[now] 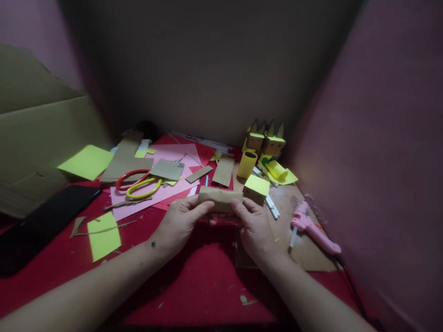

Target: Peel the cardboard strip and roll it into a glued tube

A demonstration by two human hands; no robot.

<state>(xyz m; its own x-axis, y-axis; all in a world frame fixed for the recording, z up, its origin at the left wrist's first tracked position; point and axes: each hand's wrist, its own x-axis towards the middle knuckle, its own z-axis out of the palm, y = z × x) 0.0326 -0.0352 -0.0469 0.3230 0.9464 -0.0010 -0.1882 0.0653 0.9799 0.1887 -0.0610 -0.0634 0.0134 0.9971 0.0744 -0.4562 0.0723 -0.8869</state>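
Between both hands I hold a strip of brown cardboard [221,198], raised over the red table cover. My left hand [187,216] pinches its left end, thumb in front and fingers behind. At the right end, my right hand [255,223] grips it the same way. Just beyond my right hand sits a small cardboard box with a yellow top [256,185], and behind that a yellow paper tube [247,164] stands upright. A flat cardboard piece [223,170] lies beyond the held strip.
Scissors with red and yellow handles [143,183] lie on pink paper [134,207] at left. A pink glue gun [313,226] rests on a cardboard sheet [311,263] at right. Box figures [275,145] stand behind. A dark flat object [51,221] and large cardboard [41,138] are far left.
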